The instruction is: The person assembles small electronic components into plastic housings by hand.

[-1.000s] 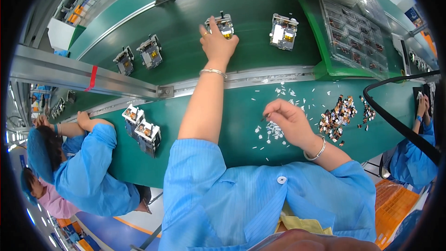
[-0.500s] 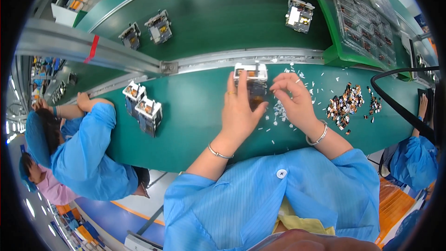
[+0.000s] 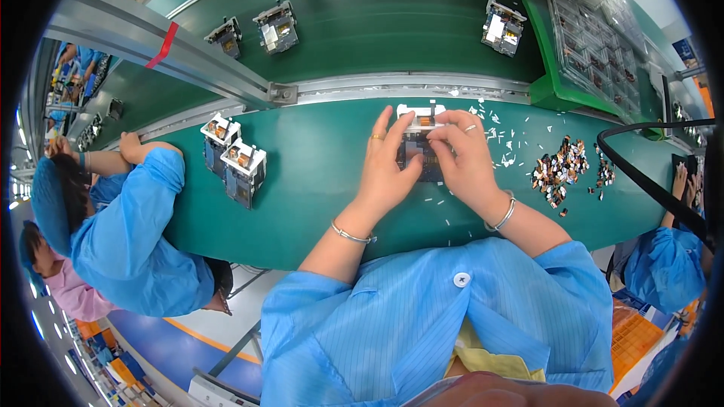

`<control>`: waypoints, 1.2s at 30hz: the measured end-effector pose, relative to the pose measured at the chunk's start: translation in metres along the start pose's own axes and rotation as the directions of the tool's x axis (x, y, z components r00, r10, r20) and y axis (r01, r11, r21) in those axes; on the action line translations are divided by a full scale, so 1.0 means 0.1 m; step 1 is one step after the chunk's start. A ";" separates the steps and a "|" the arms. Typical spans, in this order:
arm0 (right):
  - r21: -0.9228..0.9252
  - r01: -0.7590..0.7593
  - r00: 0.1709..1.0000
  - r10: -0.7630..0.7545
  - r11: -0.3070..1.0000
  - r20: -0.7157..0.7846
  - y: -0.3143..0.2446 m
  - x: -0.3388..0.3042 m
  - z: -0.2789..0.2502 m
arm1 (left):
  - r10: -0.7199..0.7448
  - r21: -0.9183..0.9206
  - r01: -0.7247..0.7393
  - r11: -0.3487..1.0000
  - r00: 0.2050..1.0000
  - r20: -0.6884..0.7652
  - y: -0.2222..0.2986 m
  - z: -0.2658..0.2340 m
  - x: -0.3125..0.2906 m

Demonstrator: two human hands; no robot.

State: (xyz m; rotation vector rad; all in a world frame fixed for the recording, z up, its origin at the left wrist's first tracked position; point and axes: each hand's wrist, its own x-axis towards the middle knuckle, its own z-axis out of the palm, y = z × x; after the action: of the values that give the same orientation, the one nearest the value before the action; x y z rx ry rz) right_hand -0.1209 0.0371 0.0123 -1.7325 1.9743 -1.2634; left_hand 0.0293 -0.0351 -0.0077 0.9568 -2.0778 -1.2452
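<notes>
On the green bench in front of me stands a dark, boxy electronic module with a white frame at its far end. My left hand grips its left side, index finger on the white frame and thumb near the lower body. Curled in a pinch, my right hand has its fingertips at the module's upper right. Whatever small thing may be between them is hidden. Small white strips lie scattered to the right of that hand. Further right is a pile of small black, orange and white parts.
Two similar modules stand to the left on the bench. Beyond a metal rail, more modules sit on a green belt. A green crate with clear trays, a black cable and co-workers flank me.
My right hand has moved left from beside the module onto its upper right. My left fingers have shifted toward its left edge. The view has shifted slightly.
</notes>
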 end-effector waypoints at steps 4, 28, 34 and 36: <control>-0.058 0.030 0.999 -0.033 0.998 -0.038 -0.02 0.00 0.02 | 0.042 0.079 -0.038 0.996 0.998 -0.044 -0.04 0.04 0.00; -0.143 0.115 0.987 -0.130 0.983 -0.098 -0.05 -0.03 0.08 | -0.111 -0.257 0.087 0.963 0.990 -0.082 -0.04 0.07 0.12; -0.088 0.106 0.992 -0.112 0.990 -0.063 -0.02 -0.01 0.04 | -0.105 -0.216 0.082 0.973 0.990 -0.097 0.01 0.05 0.16; -0.046 0.087 0.993 -0.090 0.995 -0.070 -0.04 0.01 0.02 | -0.106 -0.176 0.090 0.980 0.991 -0.083 0.01 0.04 0.18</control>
State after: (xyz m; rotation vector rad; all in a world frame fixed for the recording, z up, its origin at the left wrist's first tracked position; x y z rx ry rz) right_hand -0.1171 0.0359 0.0137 -1.8381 1.9976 -1.3396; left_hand 0.0152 -0.0470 -0.0070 1.0276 -1.8391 -1.3792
